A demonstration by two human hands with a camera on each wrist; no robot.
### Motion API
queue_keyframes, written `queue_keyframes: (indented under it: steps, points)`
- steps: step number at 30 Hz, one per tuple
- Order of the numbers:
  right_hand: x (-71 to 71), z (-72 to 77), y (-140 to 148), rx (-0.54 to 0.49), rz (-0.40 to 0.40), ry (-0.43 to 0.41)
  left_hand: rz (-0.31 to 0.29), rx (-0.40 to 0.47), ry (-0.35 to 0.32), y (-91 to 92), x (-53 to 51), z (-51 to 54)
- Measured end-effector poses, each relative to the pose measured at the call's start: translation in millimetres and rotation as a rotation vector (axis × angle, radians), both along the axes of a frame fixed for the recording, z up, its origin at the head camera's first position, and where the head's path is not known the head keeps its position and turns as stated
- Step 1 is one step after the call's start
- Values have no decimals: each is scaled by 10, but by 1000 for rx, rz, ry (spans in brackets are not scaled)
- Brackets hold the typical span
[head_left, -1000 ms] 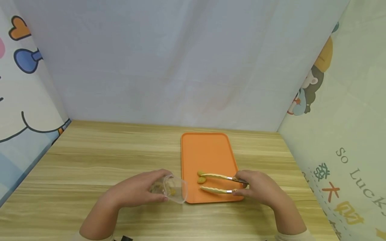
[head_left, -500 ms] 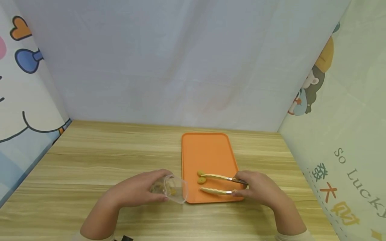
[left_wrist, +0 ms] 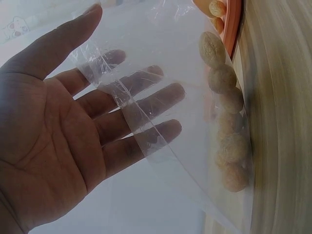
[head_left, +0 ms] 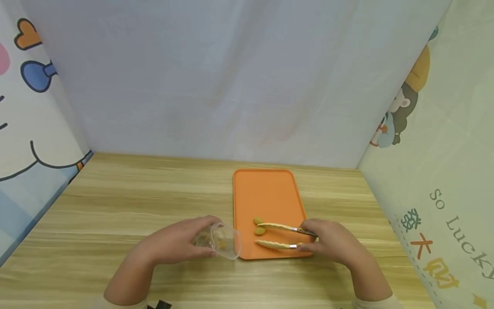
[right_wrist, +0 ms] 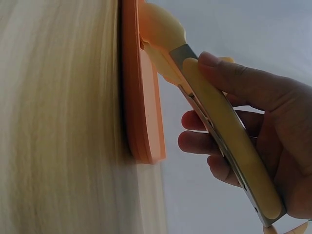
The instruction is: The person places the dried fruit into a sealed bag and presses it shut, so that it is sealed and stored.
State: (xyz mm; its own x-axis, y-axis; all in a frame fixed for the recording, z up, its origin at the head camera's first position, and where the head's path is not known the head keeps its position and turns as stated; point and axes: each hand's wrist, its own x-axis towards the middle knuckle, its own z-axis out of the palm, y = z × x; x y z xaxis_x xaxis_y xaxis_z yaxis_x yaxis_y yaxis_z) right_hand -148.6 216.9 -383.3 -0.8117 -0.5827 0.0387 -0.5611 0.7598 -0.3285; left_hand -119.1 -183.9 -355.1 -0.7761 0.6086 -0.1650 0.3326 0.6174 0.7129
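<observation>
My left hand (head_left: 179,241) grips a clear plastic container (head_left: 231,240) tipped on its side, its mouth facing the tray. Several wrinkled, brownish oval pieces (left_wrist: 234,148), like nuts or dried fruit, lie along its lower wall in the left wrist view. My right hand (head_left: 332,240) holds food tongs (head_left: 275,225) with cream tips and metal-edged handles. Their two arms are spread apart over the orange tray (head_left: 264,195). The upper tip is by two yellowish-brown oval pieces (head_left: 260,231) on the tray; nothing shows between the tips.
The tray lies on a wood-grain table (head_left: 154,184), close to the container's mouth. A pale cloth (head_left: 193,86) hangs behind the table. Printed cloths stand at left (head_left: 34,128) and right (head_left: 432,171). A small dark object (head_left: 163,304) shows at the bottom edge.
</observation>
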Motion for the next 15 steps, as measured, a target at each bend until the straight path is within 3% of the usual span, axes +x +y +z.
queue_keyframes:
  steps: [15]
  points:
    - [-12, -31, -21, 4, 24, 38, -3, -18, 62, -31, -3, -57]
